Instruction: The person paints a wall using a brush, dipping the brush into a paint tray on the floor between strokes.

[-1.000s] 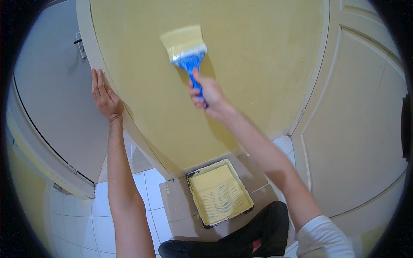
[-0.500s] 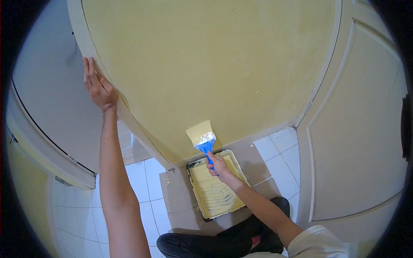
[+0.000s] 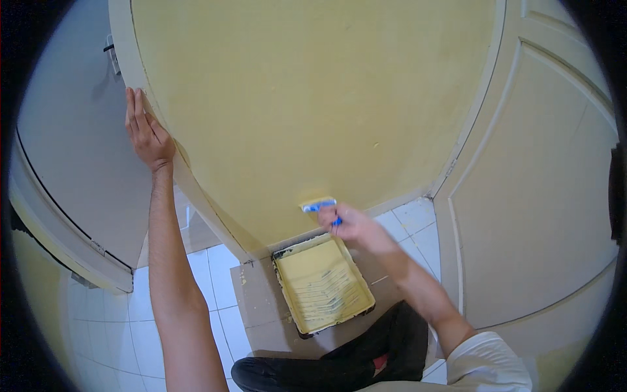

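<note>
My right hand (image 3: 347, 222) is closed round the blue handle of a wide paintbrush (image 3: 320, 205), low in front of the yellow wall (image 3: 274, 111). The brush is turned so that little of its bristles shows; they appear to touch the wall, just above the floor. Higher up on the left, my left hand (image 3: 151, 136) lies with fingers stretched out against the pale door frame (image 3: 124, 39). Below the brush, a paint tray (image 3: 289, 295) with a smeared dark rim holds pale yellow paint over its ridged slope.
Brown cardboard (image 3: 251, 300) lies under the tray on white floor tiles (image 3: 225, 287). A cream panelled door (image 3: 529, 196) stands at the right, a grey door (image 3: 72, 150) at the left. My folded leg (image 3: 300, 374) in dark trousers is close to the tray.
My right hand has moved up and slightly right with the paintbrush, from over the tray toward the wall, and the brush has turned. My left hand stays on the door frame.
</note>
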Demonstrator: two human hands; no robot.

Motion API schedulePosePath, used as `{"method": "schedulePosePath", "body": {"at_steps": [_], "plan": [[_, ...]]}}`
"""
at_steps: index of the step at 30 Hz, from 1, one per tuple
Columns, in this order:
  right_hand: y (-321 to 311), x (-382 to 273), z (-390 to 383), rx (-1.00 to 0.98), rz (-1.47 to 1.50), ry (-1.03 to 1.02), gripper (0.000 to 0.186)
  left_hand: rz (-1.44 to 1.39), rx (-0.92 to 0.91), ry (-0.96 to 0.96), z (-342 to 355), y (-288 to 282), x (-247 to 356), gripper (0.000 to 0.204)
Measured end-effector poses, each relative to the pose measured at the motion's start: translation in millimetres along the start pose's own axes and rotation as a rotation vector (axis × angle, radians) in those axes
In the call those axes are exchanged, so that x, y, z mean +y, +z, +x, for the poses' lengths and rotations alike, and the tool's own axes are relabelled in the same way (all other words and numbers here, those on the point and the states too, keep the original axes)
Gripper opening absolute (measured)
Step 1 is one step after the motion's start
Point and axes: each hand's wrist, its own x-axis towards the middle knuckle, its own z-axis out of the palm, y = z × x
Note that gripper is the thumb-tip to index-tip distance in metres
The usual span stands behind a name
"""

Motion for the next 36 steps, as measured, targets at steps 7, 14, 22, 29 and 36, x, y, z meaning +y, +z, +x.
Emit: {"method": "schedulePosePath", "body": {"at_steps": [7, 14, 22, 29, 36], "plan": [[205, -72, -102, -0.191, 0.026, 0.134, 0.006, -0.009, 0.000, 0.011, 3, -4, 1, 0.060], [345, -90, -160, -0.384, -0.193, 0.015, 0.011, -0.019, -0.008, 0.010, 3, -4, 0, 0.060], [335, -110, -121, -0.336, -0.814, -0.557, 0.033, -0.012, -0.011, -0.019, 4, -6, 3, 0.059], [214, -85, -74, -0.052, -0.776, -0.639, 0.036, -0.002, -0.012, -0.009, 3, -6, 4, 0.057], [77, -23, -44, 0.070, -0.607, -0.493, 0.041, 0.002, 0.022, 0.031, 2, 1, 9, 0.056]]}}
